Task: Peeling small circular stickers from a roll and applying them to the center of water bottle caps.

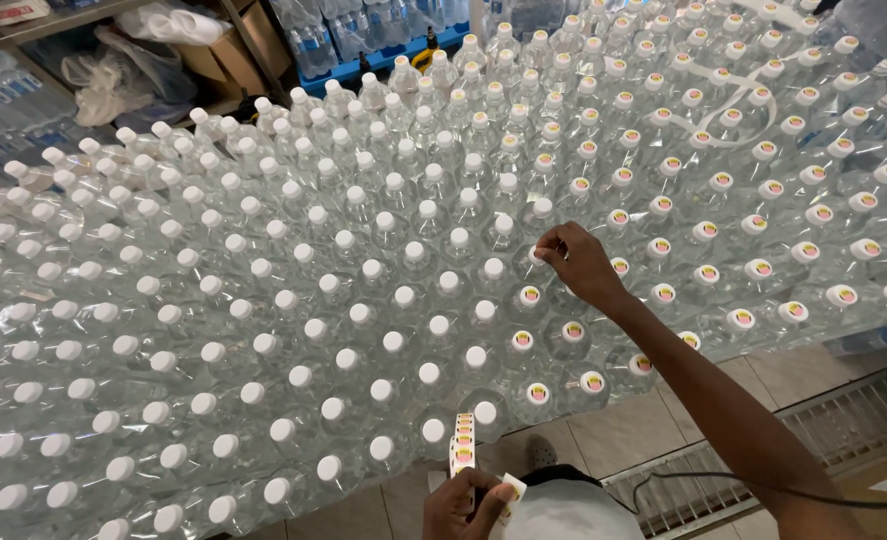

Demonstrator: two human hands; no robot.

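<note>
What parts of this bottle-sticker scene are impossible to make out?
Head view only:
- Cap under the right hand: its fingers cover it.
- Sticker strip: the designs are too small, and its lower end is hidden by the left hand.
- Bottles: rows cut off by the left and right edges.

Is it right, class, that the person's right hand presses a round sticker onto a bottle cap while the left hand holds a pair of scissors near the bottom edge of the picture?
Not quite. The head view shows the left hand holding a strip of round stickers, not scissors. The rest stands: the right hand presses a sticker onto a bottle cap, and the left hand is near the bottom edge.
</note>
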